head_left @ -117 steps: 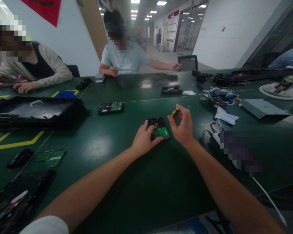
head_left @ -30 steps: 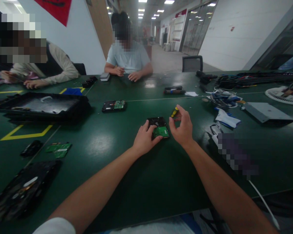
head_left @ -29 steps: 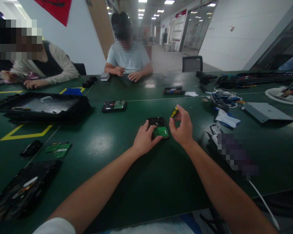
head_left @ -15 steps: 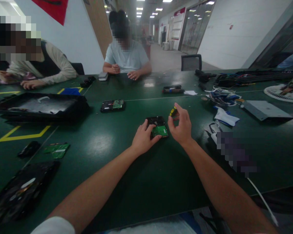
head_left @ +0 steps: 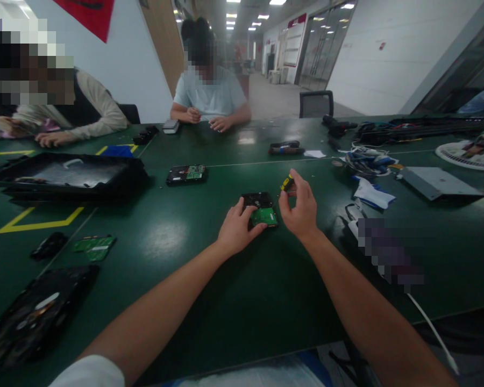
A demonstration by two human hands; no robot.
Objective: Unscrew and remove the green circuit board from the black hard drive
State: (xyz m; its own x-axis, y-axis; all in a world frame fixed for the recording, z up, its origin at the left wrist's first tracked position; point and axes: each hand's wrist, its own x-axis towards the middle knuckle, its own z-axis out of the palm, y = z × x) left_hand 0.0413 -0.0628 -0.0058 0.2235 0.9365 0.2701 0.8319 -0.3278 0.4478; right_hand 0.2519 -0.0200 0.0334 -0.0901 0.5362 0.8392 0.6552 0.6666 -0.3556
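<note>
A hard drive (head_left: 261,201) with a green circuit board (head_left: 265,216) lies flat on the dark green table. My left hand (head_left: 237,228) grips it from the left, fingers over its top and thumb along the near edge. Just right of the drive, my right hand (head_left: 300,207) pinches a small yellow and black screwdriver (head_left: 287,183) between thumb and fingertips. Its shaft and tip are hard to make out; the tool is held above the table, by the drive's right side. A second hard drive (head_left: 186,174) rests farther off to the left.
To the left are a black tray-like casing (head_left: 68,172), a loose green board (head_left: 94,247) and a large dark part (head_left: 40,312). On the right lie a power strip (head_left: 361,236), bundled cables (head_left: 369,160) and a metal case (head_left: 439,181). Two people (head_left: 212,94) sit across the table.
My right hand and the screwdriver have shifted very slightly, with the screwdriver tilting a little to the right. My left hand and the hard drive stay put.
</note>
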